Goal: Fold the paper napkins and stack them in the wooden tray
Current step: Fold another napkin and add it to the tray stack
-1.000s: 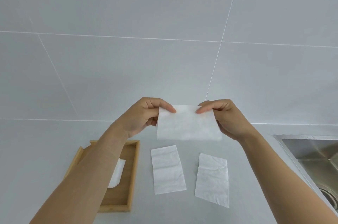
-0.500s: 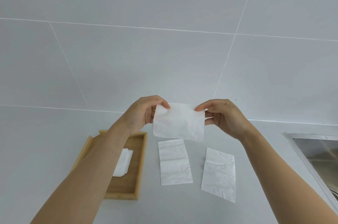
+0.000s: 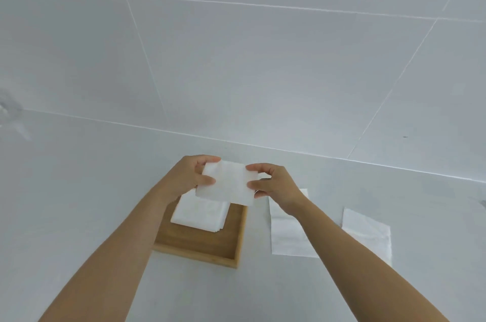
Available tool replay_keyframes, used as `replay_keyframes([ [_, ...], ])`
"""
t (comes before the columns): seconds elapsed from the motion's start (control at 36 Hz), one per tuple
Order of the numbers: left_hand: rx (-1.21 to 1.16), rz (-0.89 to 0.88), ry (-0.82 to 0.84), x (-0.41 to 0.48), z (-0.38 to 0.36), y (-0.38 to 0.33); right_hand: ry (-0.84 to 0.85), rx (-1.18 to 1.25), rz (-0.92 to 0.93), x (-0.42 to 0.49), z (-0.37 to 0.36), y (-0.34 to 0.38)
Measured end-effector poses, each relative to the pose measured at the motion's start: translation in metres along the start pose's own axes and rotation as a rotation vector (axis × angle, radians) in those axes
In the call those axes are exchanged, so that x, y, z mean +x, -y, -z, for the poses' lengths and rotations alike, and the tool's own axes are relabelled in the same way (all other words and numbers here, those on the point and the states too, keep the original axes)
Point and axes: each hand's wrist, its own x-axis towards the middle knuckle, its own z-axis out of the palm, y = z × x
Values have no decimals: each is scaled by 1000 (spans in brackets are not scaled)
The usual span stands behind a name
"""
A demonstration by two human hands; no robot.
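Observation:
A folded white paper napkin point(image 3: 226, 184) is held in the air above the far end of the wooden tray point(image 3: 238, 240). My left hand point(image 3: 190, 177) pinches its left edge and my right hand point(image 3: 273, 184) pinches its right edge. Inside the tray lies a stack of folded napkins point(image 3: 200, 213), partly hidden by the held napkin and my left arm. Two more napkins lie flat on the counter right of the tray: one point(image 3: 288, 237) partly under my right forearm, the other point(image 3: 368, 232) further right.
The white counter meets a grey tiled wall point(image 3: 236, 71) just behind my hands. My forearms cross the lower part of the view and cover the tray's left side.
Both hands have carried the napkin left and down, from above the loose napkins to above the tray. The napkin looks smaller, folded once more. The view has swung left; the sink is out of sight.

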Motion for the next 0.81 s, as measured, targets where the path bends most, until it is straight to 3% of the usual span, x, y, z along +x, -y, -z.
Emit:
replay_keyframes([
  [0.19,256,86,-56,16,15,55,-12,-230,-121,37,-48,-42],
  [0.53,556,146,-39,28,19,116,48,-596,-136,66,-95,-86],
  [0.81,645,236,-16,39,18,132,67,-767,-152,72,-99,-95],
])
